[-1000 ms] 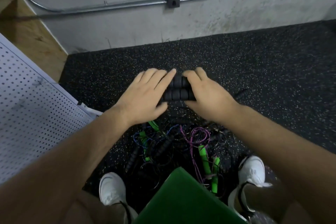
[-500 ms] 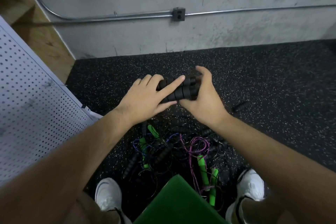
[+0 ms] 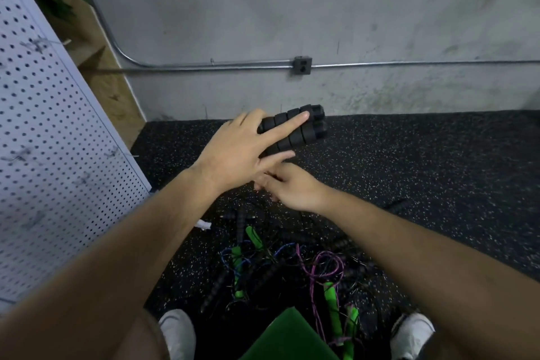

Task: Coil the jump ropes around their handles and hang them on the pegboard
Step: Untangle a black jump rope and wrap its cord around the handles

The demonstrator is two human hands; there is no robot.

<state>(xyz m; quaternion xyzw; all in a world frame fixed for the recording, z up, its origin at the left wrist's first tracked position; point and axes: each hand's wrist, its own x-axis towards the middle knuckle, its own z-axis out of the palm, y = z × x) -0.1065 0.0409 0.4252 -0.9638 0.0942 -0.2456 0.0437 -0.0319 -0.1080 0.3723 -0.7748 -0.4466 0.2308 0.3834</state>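
- Left grip (image 3: 248, 149): a bare hand, thumb below and fingers above, clamped on a pair of black handles (image 3: 295, 128). I note the forefinger laid straight along the upper handle.
- Black handles: two ribbed foam handles side by side and touching, held above the floor (image 3: 423, 172) in front of the foot of the wall (image 3: 292, 9). Their far end tilts up and to the right.
- Right grip (image 3: 295, 187): a bare hand just below the left one, fingers curled in towards the left thumb. I cannot tell whether it has hold of anything; the fingertips are hidden.
- Rope pile (image 3: 277, 266): a tangle on the floor between the two white shoes (image 3: 178, 330), well below both hands. In it I see green handles (image 3: 331, 298), a purple rope (image 3: 321, 266), a blue rope (image 3: 226, 254) and more black handles.
- Pegboard (image 3: 43, 140): a white perforated panel at the left edge, leaning. I see nothing hanging on the part in view.
- Floor: black speckled rubber.
- Wall: grey concrete, with a metal pipe running along it through a small outlet box (image 3: 302, 65).
- Bottom centre: a green flat thing (image 3: 289, 336), cut off by the edge; I cannot identify it.
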